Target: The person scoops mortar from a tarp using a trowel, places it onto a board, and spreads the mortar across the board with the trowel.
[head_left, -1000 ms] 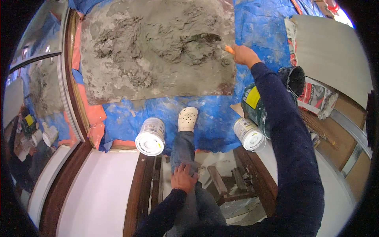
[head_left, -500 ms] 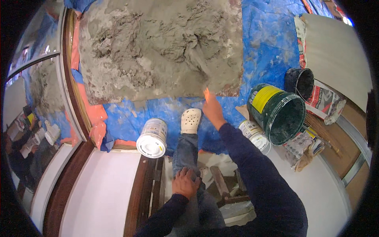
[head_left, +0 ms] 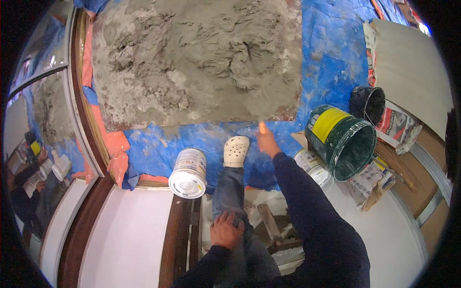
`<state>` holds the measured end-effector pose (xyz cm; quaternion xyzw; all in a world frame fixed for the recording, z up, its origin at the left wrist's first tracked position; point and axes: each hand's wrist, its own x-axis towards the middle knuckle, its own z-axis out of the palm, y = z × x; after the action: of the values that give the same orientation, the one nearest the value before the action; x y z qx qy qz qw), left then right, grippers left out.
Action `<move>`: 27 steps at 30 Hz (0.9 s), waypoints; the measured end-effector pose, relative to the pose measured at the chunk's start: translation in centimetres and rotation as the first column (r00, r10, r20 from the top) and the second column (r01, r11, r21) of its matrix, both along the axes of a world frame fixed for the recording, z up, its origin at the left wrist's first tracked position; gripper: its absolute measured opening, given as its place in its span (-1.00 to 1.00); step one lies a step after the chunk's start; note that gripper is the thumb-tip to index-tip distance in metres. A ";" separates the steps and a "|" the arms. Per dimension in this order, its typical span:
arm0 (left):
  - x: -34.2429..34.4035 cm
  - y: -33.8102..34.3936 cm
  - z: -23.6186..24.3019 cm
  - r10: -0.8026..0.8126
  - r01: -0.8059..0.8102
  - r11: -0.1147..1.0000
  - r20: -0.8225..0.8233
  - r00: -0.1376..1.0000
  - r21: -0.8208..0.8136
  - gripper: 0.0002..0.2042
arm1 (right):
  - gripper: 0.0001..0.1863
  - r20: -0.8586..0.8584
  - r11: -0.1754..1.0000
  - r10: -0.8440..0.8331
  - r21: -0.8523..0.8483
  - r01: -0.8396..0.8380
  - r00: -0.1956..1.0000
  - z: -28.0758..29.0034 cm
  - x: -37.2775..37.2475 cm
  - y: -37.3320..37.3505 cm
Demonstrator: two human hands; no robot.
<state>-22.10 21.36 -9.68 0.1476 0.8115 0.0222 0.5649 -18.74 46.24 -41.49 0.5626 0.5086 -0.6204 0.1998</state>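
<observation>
My right hand (head_left: pixel 268 142) is closed around the orange handle (head_left: pixel 262 127) of what looks like a trowel, at the near edge of the mortar-covered board (head_left: pixel 288 114). Its blade blends into the grey and is hard to make out. Wet grey mortar (head_left: pixel 230 62) lies over the board, with rough heaps at left and a scooped hollow toward the right. My left hand (head_left: pixel 227 231) rests with fingers spread on my jeans-clad knee (head_left: pixel 227 194) and holds nothing. One foot in a cream clog (head_left: pixel 236 150) stands just left of my right hand.
Blue sheeting (head_left: pixel 331 53) lies under the board. A white lidded pail (head_left: pixel 187 170) stands left of my foot. At right are a tipped green bucket (head_left: pixel 326 139), a second white pail (head_left: pixel 309 163), a black bucket (head_left: pixel 367 103) and bags (head_left: pixel 394 127). A glass door (head_left: pixel 48 110) borders the left.
My right hand has drawn the trowel back toward me and slightly right, off the mortar's middle. My left hand stays on the knee. The whole view has shifted a little.
</observation>
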 end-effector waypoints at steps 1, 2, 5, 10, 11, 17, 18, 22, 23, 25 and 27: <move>-0.3 -0.5 0.1 -0.002 0.002 1.000 -0.003 1.000 -0.015 -0.52 | -0.79 -0.017 1.000 0.017 -0.001 -0.017 1.000 -0.5 -3.9 -0.6; 0.0 -0.3 0.1 0.017 -0.017 1.000 0.001 1.000 0.007 -0.53 | -0.79 -0.103 1.000 0.005 0.020 -0.003 0.995 -1.1 -6.5 0.5; -0.2 -0.3 -0.8 0.045 -0.045 0.999 0.001 0.999 0.029 -0.53 | -0.79 -0.146 1.000 0.015 -0.013 -0.017 0.989 -1.2 -16.2 3.6; -0.4 -0.9 -0.2 0.083 -0.082 0.996 -0.028 0.996 0.032 -0.54 | -0.78 -0.316 0.985 -0.079 -0.170 0.025 0.945 2.1 -20.7 5.8; -0.5 -0.6 0.0 0.074 -0.074 0.997 -0.018 0.997 0.010 -0.55 | -0.78 -0.287 0.988 -0.032 -0.153 -0.013 0.957 2.7 -20.4 6.1; 1.1 -0.8 -0.4 0.058 -0.057 0.998 -0.011 0.998 0.021 -0.57 | -0.79 -0.415 0.984 -0.003 -0.163 -0.070 0.910 6.5 -18.8 6.8; 1.2 -0.6 -0.4 0.042 -0.041 0.998 -0.032 0.999 0.037 -0.55 | -0.79 -0.424 0.985 -0.005 -0.156 -0.068 0.906 7.3 -19.0 7.2; 1.1 0.5 0.3 0.020 -0.020 0.999 -0.002 1.000 0.027 -0.53 | -0.73 -0.402 0.987 0.062 -0.109 -0.115 0.914 12.0 -19.0 8.7; 1.2 0.9 0.3 0.001 -0.001 1.000 -0.011 1.000 0.011 -0.52 | -0.72 -0.379 0.988 0.105 -0.065 -0.139 0.919 13.5 -19.2 9.0; 1.4 1.4 0.4 -0.030 0.030 0.999 -0.046 0.999 0.011 -0.51 | -0.75 -0.408 0.991 0.099 -0.037 -0.125 0.907 17.3 -19.3 9.4; 1.4 1.7 0.5 -0.120 0.122 0.992 -0.092 0.988 0.019 -0.54 | -0.77 -0.443 0.995 0.091 0.000 -0.102 0.892 21.1 -18.7 9.7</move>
<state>-20.72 23.06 -9.22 0.2045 0.8256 -0.0089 0.5258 -37.44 55.91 -20.35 0.3788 0.5607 -0.7271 0.1160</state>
